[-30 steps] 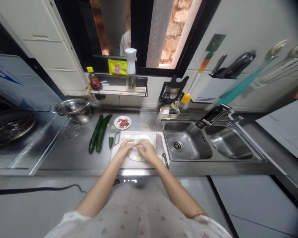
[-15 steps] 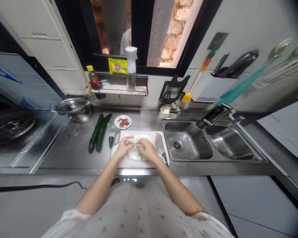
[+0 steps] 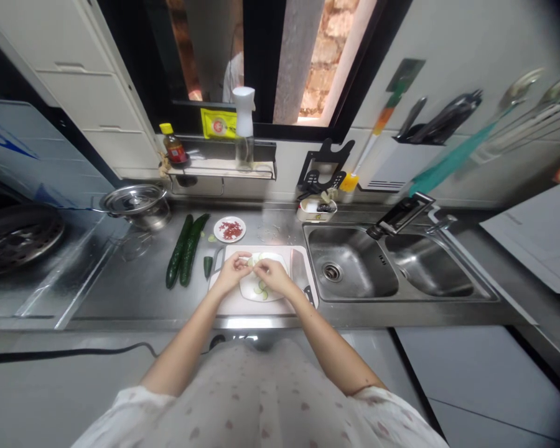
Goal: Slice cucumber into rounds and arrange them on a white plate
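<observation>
Cucumber slices (image 3: 262, 291) beneath both hands (image 3: 272, 275)

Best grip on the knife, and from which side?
Take the black handle, coming from above and the right. The knife lies on the board with its handle at the near right corner and its blade pointing away. The right hand is over the plate, left of it, so the right side looks clearer.
</observation>
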